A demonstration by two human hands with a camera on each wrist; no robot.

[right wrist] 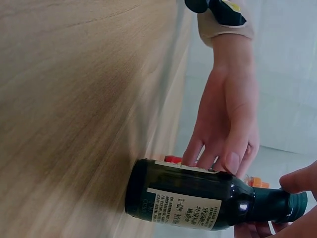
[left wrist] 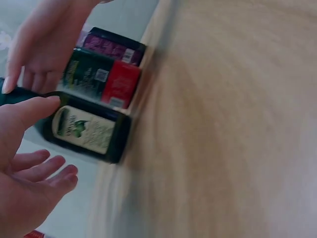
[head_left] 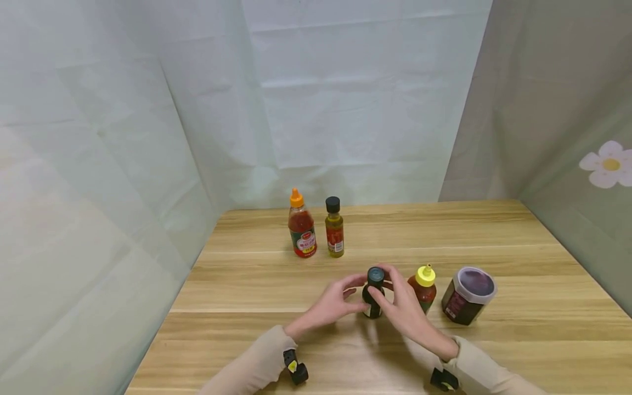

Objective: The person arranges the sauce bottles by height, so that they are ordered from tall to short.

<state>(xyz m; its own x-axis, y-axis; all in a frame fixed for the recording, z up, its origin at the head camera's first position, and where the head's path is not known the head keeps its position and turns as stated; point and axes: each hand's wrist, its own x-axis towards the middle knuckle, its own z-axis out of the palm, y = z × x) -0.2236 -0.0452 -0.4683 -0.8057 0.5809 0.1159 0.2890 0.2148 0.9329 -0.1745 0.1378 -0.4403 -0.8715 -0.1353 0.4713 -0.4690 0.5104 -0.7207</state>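
Observation:
A dark green olive oil bottle (head_left: 375, 308) with a cream label stands upright on the wooden table, between my two hands. My right hand (head_left: 402, 307) pinches its dark cap and neck from the right, thumb in front and fingers behind. From the left, my left hand (head_left: 336, 302) reaches to the bottle's body. In the left wrist view, its thumb (left wrist: 37, 110) lies over the bottle's shoulder, while the other fingers (left wrist: 52, 168) spread loosely below, apart from the glass. The printed back label (right wrist: 185, 208) shows in the right wrist view.
Right of the bottle stand a yellow-capped sauce bottle (head_left: 425, 280), partly behind my right hand, and a dark jar (head_left: 461, 304) with a pale lid. Farther back are an orange-capped red sauce bottle (head_left: 302, 230) and a black-capped oil bottle (head_left: 334, 233). Pale curtains (head_left: 360, 109) hang behind the table.

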